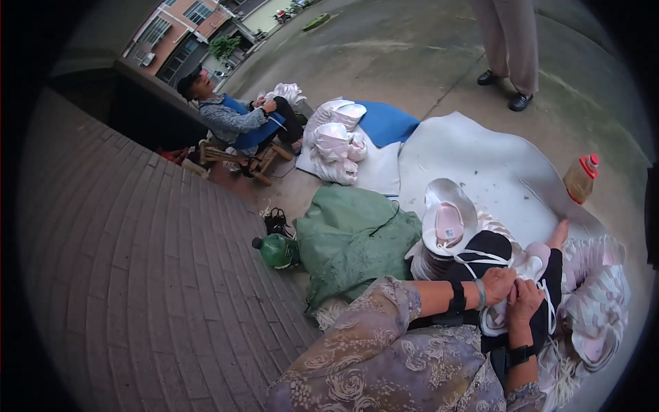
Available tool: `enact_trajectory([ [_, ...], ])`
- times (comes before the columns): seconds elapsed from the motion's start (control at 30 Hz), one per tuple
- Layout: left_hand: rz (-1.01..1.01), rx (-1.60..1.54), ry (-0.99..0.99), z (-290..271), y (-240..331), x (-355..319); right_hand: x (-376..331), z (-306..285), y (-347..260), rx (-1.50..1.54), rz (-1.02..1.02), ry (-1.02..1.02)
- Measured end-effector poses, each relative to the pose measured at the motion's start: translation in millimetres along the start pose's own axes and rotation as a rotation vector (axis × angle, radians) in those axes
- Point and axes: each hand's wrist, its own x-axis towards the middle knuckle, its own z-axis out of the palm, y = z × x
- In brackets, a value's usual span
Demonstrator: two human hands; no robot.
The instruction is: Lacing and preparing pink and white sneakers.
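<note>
My left hand (497,283) and my right hand (525,302) meet over my lap, both gripping a white fabric piece with a thin white strap (497,317), which rests on a black cloth (489,248). Each wrist wears a black band. Just beyond the hands, a white cup-shaped fabric piece with a pink lining (448,220) sits on top of a stack. More white and pink pieces (598,302) are heaped at my right side.
A green sack (350,237) and a green bottle (276,250) lie to my left beside a brick wall (130,275). A grey sheet (480,158) covers the ground, with an amber bottle (581,178). A seated person (240,120), white bundles (336,141) and a standing person's legs (511,48) are farther off.
</note>
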Motion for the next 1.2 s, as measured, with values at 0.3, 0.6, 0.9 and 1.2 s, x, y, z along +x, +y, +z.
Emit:
enact_trajectory([
  [0.3,-0.116,-0.052,-0.103,-10.0,2.7,3.9,-2.4,11.9,8.5,0.003,-0.102,-0.06],
  [0.6,-0.067,-0.094,-0.152,-3.2,-2.6,11.0,-3.8,16.8,15.6,0.072,-0.131,-0.023],
  [0.9,-0.028,-0.148,-0.022,-2.2,1.4,5.3,-5.9,16.1,18.5,0.118,-0.169,0.024],
  [1.2,-0.192,-0.074,0.005,-25.8,1.8,0.3,14.0,-17.1,-7.6,0.002,-0.189,-0.018],
])
